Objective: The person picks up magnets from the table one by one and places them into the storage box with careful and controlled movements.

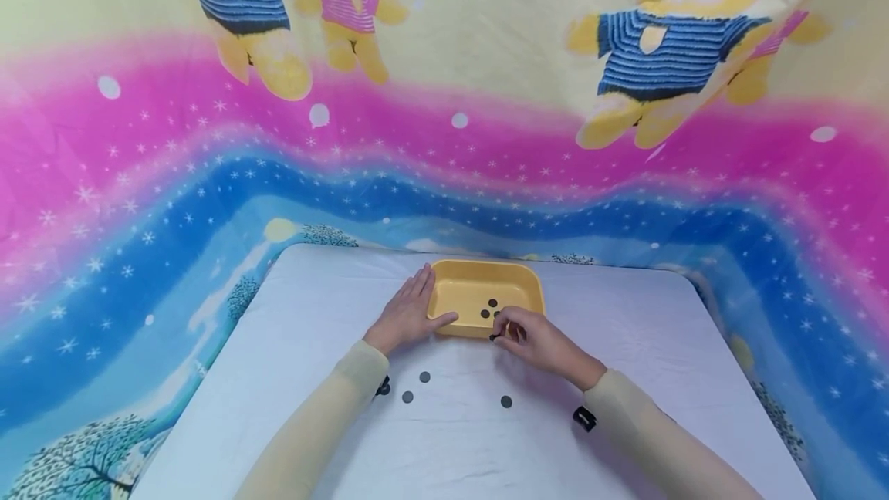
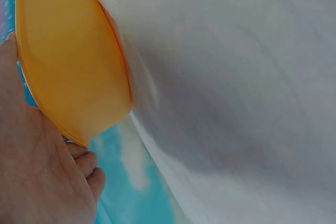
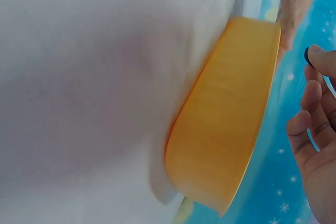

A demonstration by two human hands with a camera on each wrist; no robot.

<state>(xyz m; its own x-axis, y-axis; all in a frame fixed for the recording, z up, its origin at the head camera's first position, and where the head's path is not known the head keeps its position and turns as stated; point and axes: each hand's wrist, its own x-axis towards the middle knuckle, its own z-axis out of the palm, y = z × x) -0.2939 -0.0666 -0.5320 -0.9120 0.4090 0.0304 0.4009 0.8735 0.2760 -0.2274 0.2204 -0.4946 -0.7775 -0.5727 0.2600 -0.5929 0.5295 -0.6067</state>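
A yellow rectangular plastic tub (image 1: 486, 268) stands on a white-covered table. My left hand (image 1: 406, 315) rests on its left end, fingers fairly straight along the side and thumb on the front rim. Over the near right rim, my right hand (image 1: 538, 339) pinches a small black disc (image 3: 307, 56) between thumb and index finger. Inside the tub lie a few dark discs (image 1: 492, 303), partly hidden by the right hand. More dark discs lie on the cloth in front, among them one disc (image 1: 506, 402) on the right and another disc (image 1: 407, 397) on the left.
The white table cover (image 1: 590, 299) ends close behind the tub. A printed curtain (image 1: 458, 160) with bears and snowflakes hangs around the table. A black wrist device (image 1: 585, 418) shows at the right sleeve.
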